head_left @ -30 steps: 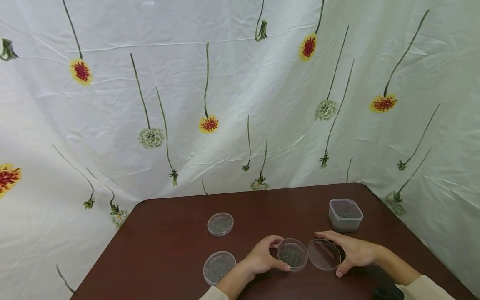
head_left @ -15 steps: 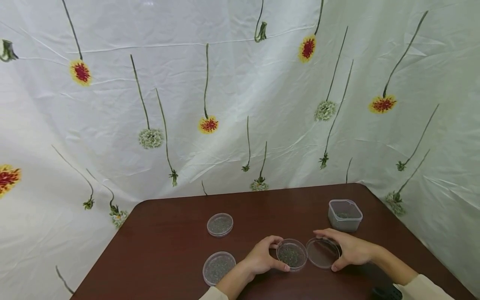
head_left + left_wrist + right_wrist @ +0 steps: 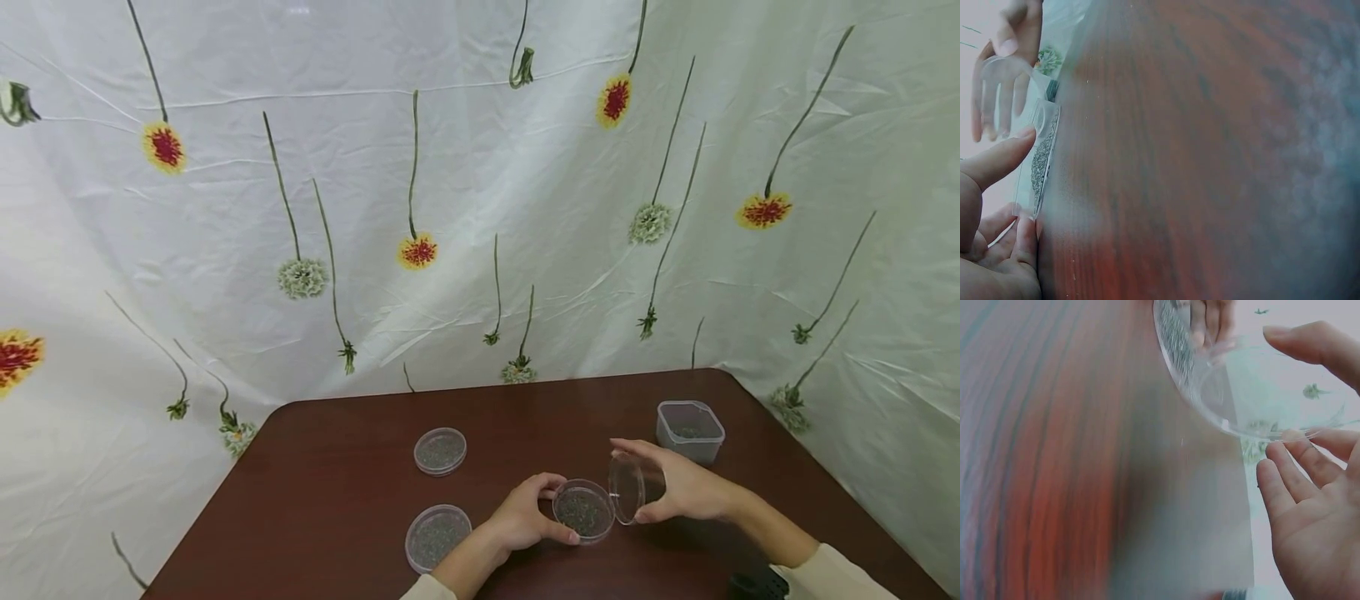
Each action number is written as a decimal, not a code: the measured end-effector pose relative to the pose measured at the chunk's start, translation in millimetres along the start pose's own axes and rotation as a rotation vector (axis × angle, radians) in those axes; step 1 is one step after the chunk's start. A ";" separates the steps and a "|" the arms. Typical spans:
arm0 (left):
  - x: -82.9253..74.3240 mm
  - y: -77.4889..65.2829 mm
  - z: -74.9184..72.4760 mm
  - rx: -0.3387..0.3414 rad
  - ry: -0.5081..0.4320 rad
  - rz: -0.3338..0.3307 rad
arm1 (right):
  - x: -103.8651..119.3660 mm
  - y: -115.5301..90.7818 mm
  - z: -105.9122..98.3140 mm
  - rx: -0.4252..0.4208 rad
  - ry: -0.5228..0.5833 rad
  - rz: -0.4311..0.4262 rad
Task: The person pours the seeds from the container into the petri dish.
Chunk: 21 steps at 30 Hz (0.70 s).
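Observation:
My left hand (image 3: 525, 512) grips a clear petri dish (image 3: 583, 510) by its side, thumb at the near rim and fingers at the far rim. Dark greenish bits, like dried crumbs, lie in the dish; in the left wrist view they show through its wall (image 3: 1040, 165). Just right of it, my right hand (image 3: 678, 487) holds a clear petri dish lid (image 3: 626, 490) by the edge between thumb and fingers. The lid is tilted steeply, its lower edge right at the dish's right rim. In the right wrist view the see-through lid (image 3: 1260, 432) spans from thumb to fingers.
Two more petri dishes with similar bits, one farther back (image 3: 440, 451) and one nearer (image 3: 438, 537), stand left on the brown table (image 3: 330, 475). A square plastic tub (image 3: 692, 450) with some bits sits behind my right hand. Flower-printed cloth (image 3: 465, 183) hangs behind the table.
My right hand has raised the lid from lying nearly flat to a steep tilt and brought it left against the dish. The left hand and its dish have stayed in place.

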<state>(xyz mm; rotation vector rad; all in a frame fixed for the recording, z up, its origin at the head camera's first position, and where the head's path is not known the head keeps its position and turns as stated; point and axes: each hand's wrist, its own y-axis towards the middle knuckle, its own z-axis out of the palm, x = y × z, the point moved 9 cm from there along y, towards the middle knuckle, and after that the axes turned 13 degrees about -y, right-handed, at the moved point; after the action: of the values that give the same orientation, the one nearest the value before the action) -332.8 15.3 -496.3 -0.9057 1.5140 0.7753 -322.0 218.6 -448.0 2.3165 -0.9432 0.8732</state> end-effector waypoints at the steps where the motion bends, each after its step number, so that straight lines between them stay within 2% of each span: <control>1: 0.2 0.0 0.2 -0.001 -0.001 0.001 | 1.5 2.4 1.0 -0.005 0.005 -0.006; 12: -0.2 -0.1 0.9 0.003 -0.007 0.000 | 11.6 22.7 16.4 -0.027 0.024 -0.039; 21: -2.2 -0.4 0.5 0.011 0.004 0.000 | 10.5 32.3 34.0 0.015 0.077 -0.009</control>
<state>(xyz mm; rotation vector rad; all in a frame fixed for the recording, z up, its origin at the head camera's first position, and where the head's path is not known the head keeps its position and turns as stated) -332.1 15.8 -494.1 -0.8997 1.5202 0.7648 -327.4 171.8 -457.3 2.2801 -0.8955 0.9616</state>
